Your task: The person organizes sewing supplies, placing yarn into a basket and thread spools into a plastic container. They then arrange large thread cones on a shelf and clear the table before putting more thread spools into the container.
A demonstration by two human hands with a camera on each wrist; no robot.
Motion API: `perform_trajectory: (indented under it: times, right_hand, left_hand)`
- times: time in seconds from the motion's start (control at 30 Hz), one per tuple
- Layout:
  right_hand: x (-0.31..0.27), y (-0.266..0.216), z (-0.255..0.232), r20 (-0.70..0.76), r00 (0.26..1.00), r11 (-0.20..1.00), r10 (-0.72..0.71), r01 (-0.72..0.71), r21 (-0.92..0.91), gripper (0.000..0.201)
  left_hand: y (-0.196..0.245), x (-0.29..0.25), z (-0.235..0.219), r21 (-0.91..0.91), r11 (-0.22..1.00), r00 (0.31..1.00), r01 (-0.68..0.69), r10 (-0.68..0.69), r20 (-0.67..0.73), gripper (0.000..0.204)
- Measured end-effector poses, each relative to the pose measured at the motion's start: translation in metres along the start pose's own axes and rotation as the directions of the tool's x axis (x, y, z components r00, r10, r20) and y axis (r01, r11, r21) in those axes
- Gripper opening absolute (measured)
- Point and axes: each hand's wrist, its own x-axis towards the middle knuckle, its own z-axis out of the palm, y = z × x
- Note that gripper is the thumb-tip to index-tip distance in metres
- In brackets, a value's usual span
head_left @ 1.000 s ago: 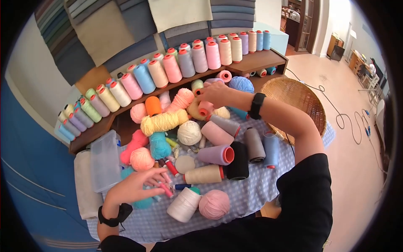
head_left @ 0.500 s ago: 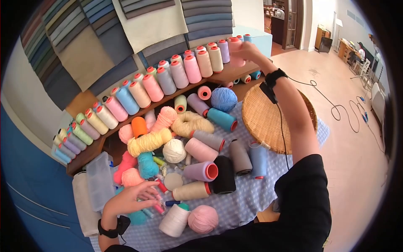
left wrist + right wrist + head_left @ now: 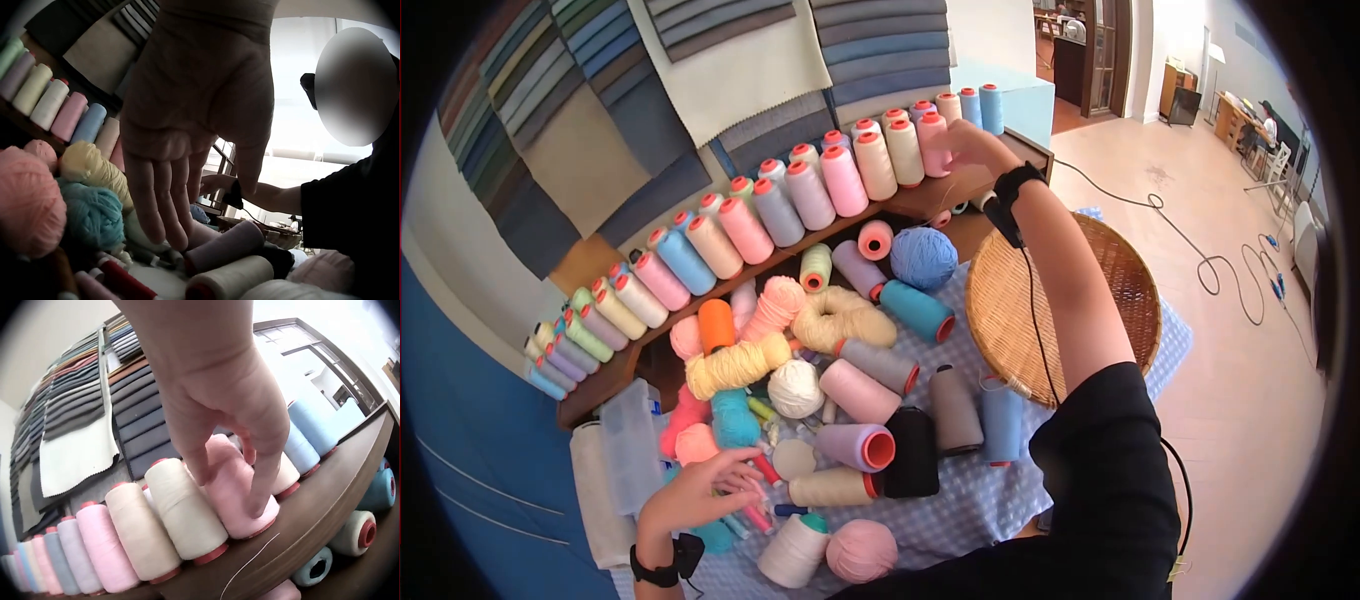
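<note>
In the head view my right hand (image 3: 982, 150) is at the right end of the row on the wooden shelf. It grips a pink cone of thread (image 3: 234, 494), thumb and fingers on either side, the cone upright with its base at the shelf top. A cream cone (image 3: 186, 509) stands directly beside it, and blue cones (image 3: 310, 428) are on its other side. My left hand (image 3: 700, 490) hovers over small thread spools at the front left of the table, fingers loosely extended and holding nothing. Close to it are a red spool (image 3: 767, 470) and a teal yarn ball (image 3: 94, 215).
Yarn balls, skeins and lying cones, among them a black cone (image 3: 912, 455), crowd the checked cloth (image 3: 970, 510). A wicker basket (image 3: 1135, 300) leans at the right. A clear plastic box (image 3: 628, 440) is at the left. Fabric swatches (image 3: 740, 60) hang behind the shelf (image 3: 910, 205).
My right hand has carried the pink cone from the yarn pile up to the shelf, then a little left into the front row. My left hand stays over the small spools.
</note>
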Motion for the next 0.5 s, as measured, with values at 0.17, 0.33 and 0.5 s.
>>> perform_trajectory:
  times: [0.17, 0.33, 0.5]
  right_hand:
    - [-0.037, -0.036, -0.014, 0.165, 0.968, 0.975, 0.187, -0.163, -0.148, 0.033]
    - [-0.066, -0.111, 0.04, 0.361, 0.89, 0.889, 0.277, -0.095, -0.448, 0.031]
    - [-0.073, -0.128, 0.113, 0.389, 0.918, 0.785, -0.076, 0.295, -0.544, 0.047]
  left_hand:
    - [0.012, 0.001, 0.003, -0.021, 1.0, 1.0, -0.003, 0.003, 0.0, 0.057]
    - [0.013, 0.005, 0.003, 0.007, 0.999, 0.998, -0.054, 0.054, 0.009, 0.058]
    - [0.025, 0.005, 0.01, 0.051, 0.996, 0.997, -0.078, 0.078, 0.002, 0.057]
